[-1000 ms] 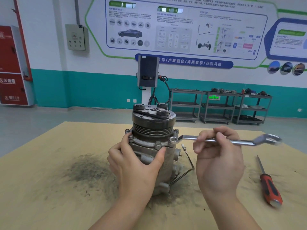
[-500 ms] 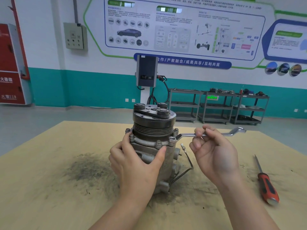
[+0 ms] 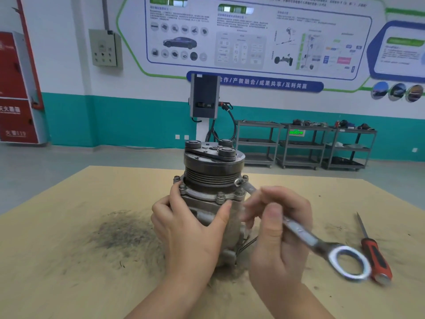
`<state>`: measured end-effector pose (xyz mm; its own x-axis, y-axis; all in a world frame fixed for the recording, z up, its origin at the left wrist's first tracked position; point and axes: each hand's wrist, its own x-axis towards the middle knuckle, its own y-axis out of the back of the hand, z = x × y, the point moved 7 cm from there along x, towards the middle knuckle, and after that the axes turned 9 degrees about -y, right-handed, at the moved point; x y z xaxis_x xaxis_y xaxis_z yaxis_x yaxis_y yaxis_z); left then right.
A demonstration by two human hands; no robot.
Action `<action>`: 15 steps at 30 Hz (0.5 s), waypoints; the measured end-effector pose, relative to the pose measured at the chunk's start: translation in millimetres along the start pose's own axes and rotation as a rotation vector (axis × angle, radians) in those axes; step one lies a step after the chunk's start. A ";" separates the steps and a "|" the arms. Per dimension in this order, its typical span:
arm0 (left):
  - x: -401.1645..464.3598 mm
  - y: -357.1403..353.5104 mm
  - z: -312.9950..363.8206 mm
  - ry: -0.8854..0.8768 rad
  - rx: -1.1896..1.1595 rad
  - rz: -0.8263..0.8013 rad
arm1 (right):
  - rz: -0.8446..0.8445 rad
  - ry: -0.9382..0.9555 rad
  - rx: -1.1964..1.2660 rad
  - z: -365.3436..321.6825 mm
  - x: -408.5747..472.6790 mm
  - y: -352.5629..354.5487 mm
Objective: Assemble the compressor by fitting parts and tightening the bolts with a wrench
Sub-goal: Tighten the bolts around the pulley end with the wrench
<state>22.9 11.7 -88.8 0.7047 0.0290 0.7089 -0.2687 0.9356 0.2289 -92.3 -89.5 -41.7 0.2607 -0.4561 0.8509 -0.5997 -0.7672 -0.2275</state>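
Tan tabletop [image 3: 57, 261] fills the lower frame, with a dark smudge of grime [image 3: 124, 233] left of centre. The compressor [image 3: 211, 180] stands upright on it at centre, wires trailing from its base. A red-and-black-handled screwdriver [image 3: 373, 249] lies flat on the tabletop at lower right.

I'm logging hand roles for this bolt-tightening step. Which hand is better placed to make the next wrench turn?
The right hand. It already grips the wrench, whose far end sits at a flange bolt. The left hand is wrapped around the compressor, steadying it.
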 end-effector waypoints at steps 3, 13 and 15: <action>0.4 0.0 0.4 -0.013 0.009 0.025 | 0.104 -0.120 0.227 6.6 15.0 22.5; 0.6 0.3 -0.5 -0.048 0.015 0.038 | 0.189 -0.599 0.472 56.9 35.0 40.1; 0.6 0.3 0.1 -0.048 0.020 0.028 | 0.165 -0.648 0.471 61.2 39.8 41.8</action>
<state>23.1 12.0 -88.3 0.6642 0.0380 0.7466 -0.3018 0.9273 0.2214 -60.6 -167.3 -46.4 0.6690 -0.6394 0.3790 -0.3255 -0.7104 -0.6240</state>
